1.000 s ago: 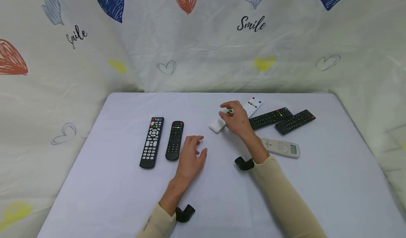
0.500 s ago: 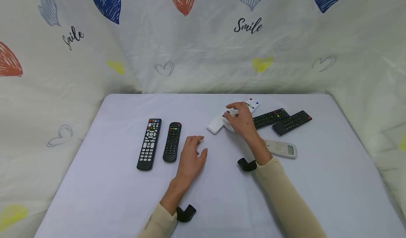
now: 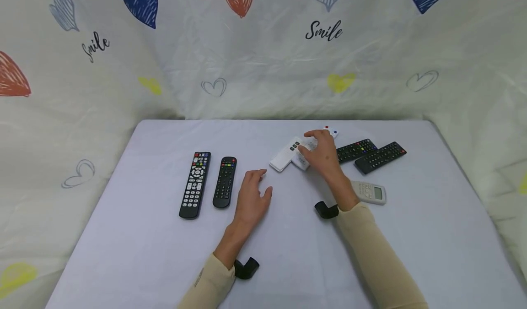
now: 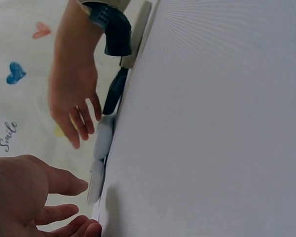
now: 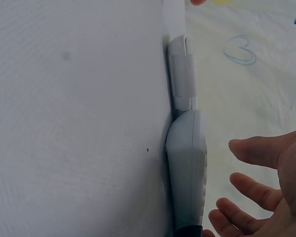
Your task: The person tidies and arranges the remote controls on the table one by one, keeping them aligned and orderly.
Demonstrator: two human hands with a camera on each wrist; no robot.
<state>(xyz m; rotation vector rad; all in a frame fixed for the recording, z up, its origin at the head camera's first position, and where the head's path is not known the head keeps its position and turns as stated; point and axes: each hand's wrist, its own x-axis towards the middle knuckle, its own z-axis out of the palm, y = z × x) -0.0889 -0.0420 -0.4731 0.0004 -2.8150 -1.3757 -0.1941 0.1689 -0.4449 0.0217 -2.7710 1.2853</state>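
Observation:
My right hand [image 3: 323,153] hovers over a white remote control with coloured buttons [image 3: 302,161], hiding its middle. In the right wrist view the thumb and fingers are spread apart beside that remote, with nothing between them. Close to its left lies a slim white remote [image 3: 284,155] with a few dark buttons. My left hand [image 3: 252,201] is held over the table with relaxed, parted fingers and holds nothing. Nearest to it is a smaller black remote [image 3: 224,183]; a longer black remote [image 3: 195,185] with white buttons lies further left.
Two black remotes, one [image 3: 356,150] partly behind my right hand and another [image 3: 380,158], lie close together on the right. A grey remote with a small display [image 3: 372,192] is partly covered by my right forearm. White cloth covers the table [image 3: 288,263]; a heart-patterned sheet [image 3: 263,48] hangs behind.
My right hand has moved right, away from the slim white remote, which now shows whole. The lower end of the coloured-button remote has come into sight. My left hand has shifted slightly.

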